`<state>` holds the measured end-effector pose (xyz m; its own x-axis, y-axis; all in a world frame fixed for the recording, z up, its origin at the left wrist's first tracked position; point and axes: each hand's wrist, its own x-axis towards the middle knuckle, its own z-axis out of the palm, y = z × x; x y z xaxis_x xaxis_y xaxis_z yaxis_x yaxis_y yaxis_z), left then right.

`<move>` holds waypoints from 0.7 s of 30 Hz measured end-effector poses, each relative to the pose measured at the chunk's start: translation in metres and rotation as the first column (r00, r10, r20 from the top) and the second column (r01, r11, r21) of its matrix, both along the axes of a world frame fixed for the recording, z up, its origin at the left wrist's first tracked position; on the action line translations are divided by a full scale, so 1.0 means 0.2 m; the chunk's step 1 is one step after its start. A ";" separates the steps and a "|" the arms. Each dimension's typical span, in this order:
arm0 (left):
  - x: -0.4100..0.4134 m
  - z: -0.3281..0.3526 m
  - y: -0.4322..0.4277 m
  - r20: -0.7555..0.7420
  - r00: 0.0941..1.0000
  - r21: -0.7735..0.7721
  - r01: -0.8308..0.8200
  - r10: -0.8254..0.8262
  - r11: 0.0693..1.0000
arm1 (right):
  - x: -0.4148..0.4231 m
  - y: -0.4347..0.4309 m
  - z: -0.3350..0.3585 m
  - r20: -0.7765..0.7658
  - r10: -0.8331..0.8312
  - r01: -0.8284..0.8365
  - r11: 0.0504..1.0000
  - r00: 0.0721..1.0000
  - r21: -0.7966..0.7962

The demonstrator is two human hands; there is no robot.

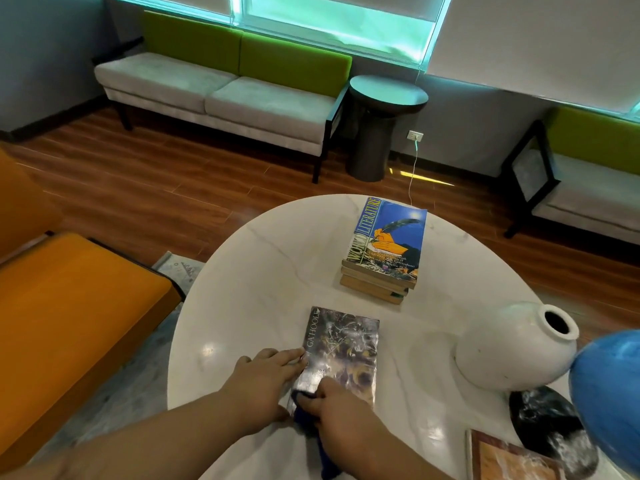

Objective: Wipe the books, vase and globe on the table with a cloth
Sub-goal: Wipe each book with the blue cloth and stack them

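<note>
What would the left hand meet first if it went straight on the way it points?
The dark book: the left hand has its fingertips at its left edge, so it would likely slide onto the cover.

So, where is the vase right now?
In the head view, the vase sits on the table's right side, just left of the blue globe.

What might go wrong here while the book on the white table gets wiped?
The glossy book lies on a smooth table. If the left hand pressing its edge lets up, strokes by the right hand with the cloth might slide it. The round vase stands to the right, next to the globe; a wide sweep might knock it.
</note>
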<state>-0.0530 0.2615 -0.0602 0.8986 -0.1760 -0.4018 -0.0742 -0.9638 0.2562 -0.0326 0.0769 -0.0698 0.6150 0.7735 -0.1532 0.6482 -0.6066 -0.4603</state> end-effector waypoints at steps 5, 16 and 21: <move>0.00 0.00 0.00 -0.010 1.000 0.003 0.004 -0.004 1.000 | 0.08 -0.11 -0.04 0.013 -0.109 0.109 0.991 0.994 -0.081; 0.00 -0.01 0.01 -0.028 1.000 -0.004 0.000 0.000 1.000 | 0.15 -0.20 -0.11 0.027 -0.209 0.210 0.966 0.978 -0.151; 0.00 -0.01 0.00 -0.021 1.000 -0.002 0.005 -0.005 1.000 | 0.16 -0.17 0.01 -0.222 -0.310 0.284 0.948 0.924 -0.143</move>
